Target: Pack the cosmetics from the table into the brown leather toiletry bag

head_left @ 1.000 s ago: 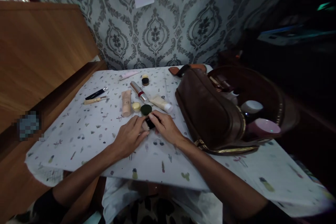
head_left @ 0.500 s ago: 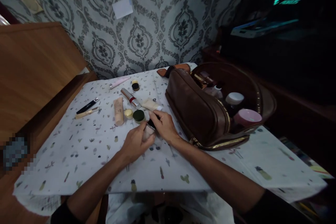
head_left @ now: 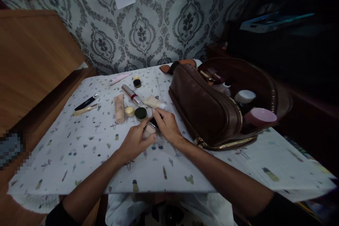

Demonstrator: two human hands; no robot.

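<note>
My left hand (head_left: 134, 142) is closed around the pale body of a small cosmetic bottle (head_left: 148, 132), low over the table. Fingers of my right hand (head_left: 167, 127) grip its black cap (head_left: 154, 122); whether cap and body are joined is hidden. Just beyond my hands stands a dark-lidded jar (head_left: 141, 113), beside a small yellow jar (head_left: 129, 111) and a beige squeeze tube (head_left: 119, 108). A cream tube (head_left: 154, 102) lies near my right fingertips. Behind these rests a silver tube with a red band (head_left: 131, 95).
An unzipped brown toiletry bag (head_left: 201, 104) holds a white-lidded jar (head_left: 245, 96), a pink-lidded jar (head_left: 262, 115) and other cosmetics. Farther left lie a black pen-like item (head_left: 86, 102), a tan one (head_left: 86, 109) and a pink tube (head_left: 119, 78). A wooden panel (head_left: 37, 46) borders the table.
The camera view has shifted slightly, moving the bag rightward in the picture. Both hands keep their hold on the bottle and its cap, with little visible change.
</note>
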